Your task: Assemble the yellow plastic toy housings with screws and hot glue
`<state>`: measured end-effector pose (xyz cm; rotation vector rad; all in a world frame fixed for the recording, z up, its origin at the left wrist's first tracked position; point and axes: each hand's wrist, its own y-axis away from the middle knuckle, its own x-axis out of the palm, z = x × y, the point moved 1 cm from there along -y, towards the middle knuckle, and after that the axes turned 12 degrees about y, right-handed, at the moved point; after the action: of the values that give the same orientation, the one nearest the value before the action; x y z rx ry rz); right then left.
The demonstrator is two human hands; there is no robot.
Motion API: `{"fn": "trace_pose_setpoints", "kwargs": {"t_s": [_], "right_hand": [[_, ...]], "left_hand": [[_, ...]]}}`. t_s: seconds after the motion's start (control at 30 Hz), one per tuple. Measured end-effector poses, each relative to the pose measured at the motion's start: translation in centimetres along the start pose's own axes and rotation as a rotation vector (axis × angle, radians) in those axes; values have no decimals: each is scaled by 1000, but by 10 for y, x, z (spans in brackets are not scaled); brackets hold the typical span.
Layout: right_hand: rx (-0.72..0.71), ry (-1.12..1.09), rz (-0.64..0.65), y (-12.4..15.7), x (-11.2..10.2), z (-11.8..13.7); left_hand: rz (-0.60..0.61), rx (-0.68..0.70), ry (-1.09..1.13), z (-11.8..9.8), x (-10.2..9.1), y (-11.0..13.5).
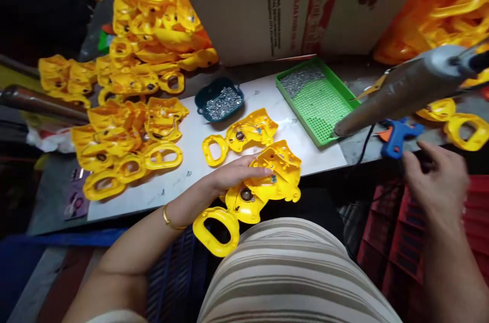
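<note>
The yellow plastic shell [267, 180] is lying at the desk [160, 190] edge, with the left hand [229, 175] resting flat on it, fingers [260, 171] stretched out and pressing rather than gripping. The right hand [435, 180] is hovering loosely curled, holding nothing, just below the blue glue gun [397, 135]. A teal bowl [219, 100] and green tray [319, 100] are holding small metal screws.
</note>
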<state>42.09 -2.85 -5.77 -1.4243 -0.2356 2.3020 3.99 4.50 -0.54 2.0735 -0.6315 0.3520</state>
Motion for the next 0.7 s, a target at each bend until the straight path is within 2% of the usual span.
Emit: {"fn": "trace_pose_setpoints", "kwargs": {"t_s": [0.03,0.1,0.13,0.17,0.23,0.3,0.37,0.47,0.53,0.6,0.7], "right_hand": [[72,131,-189,8,-7,15],[116,-49,-102,19,-11,58],[83,-179,10,20,-9,82],[-11,-278,150,18,-4,107],[-227,-376,264,5,11,149],[-406,-390,372,-11,30,178],[-533,-407,490,-23,46,193],[-590,-402,620,-29,60,202],[-580,-428,673,-28,63,205],[-569,-485,711,-27,62,206],[-566,-500,688,-25,54,207]], "left_hand": [[18,-4,13,1,-1,-2],[40,4,23,5,-2,-4],[57,8,13,6,-1,-6],[82,11,-7,8,0,-7],[131,20,-71,11,2,-8],[142,56,-169,13,4,-9],[121,111,-271,15,4,-9],[117,104,-339,19,3,-8],[121,64,-355,22,1,-9],[106,81,-376,25,0,-11],[97,137,-352,27,-1,-14]]}}
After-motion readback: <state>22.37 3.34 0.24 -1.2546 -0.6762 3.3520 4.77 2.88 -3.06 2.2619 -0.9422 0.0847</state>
